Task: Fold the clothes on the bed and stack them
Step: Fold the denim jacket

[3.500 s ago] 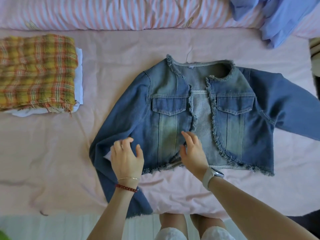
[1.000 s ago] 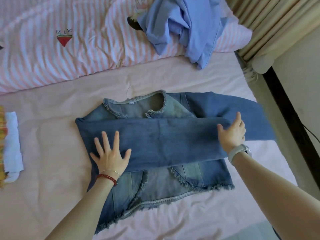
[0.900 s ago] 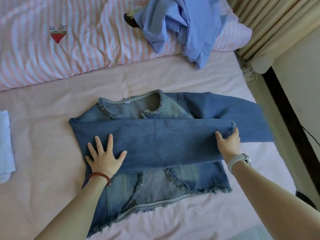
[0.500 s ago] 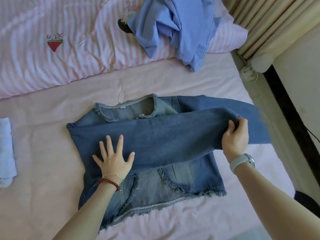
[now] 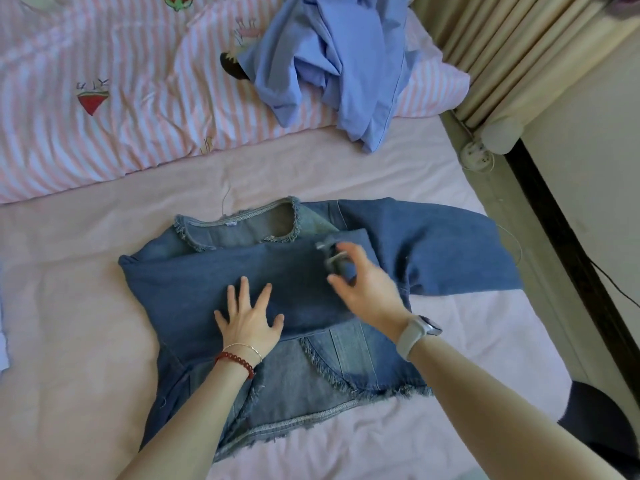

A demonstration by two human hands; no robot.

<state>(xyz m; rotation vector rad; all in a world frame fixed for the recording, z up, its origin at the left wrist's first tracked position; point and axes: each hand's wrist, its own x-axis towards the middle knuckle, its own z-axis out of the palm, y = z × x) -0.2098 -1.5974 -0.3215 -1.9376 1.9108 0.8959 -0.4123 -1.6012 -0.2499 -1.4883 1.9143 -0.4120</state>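
A frayed blue denim jacket (image 5: 311,372) lies face up on the pink bed sheet (image 5: 69,306). One sleeve (image 5: 194,282) is folded across the chest. My left hand (image 5: 249,320) presses flat on that sleeve, fingers spread. My right hand (image 5: 370,292), blurred, pinches the sleeve's cuff (image 5: 330,256) and holds it doubled back over the chest. The other sleeve (image 5: 450,251) stretches out to the right. A crumpled light-blue shirt (image 5: 332,53) lies at the back on the striped quilt (image 5: 121,116).
The bed's right edge runs along a beige curtain (image 5: 502,46) and a wall. A sliver of a white folded garment (image 5: 2,341) shows at the left border. A dark object (image 5: 595,420) sits off the bed at lower right.
My right hand gripped the cuff at the jacket's right side and has carried it leftward, doubling the sleeve back over the chest. My left hand stays pressed on the sleeve.
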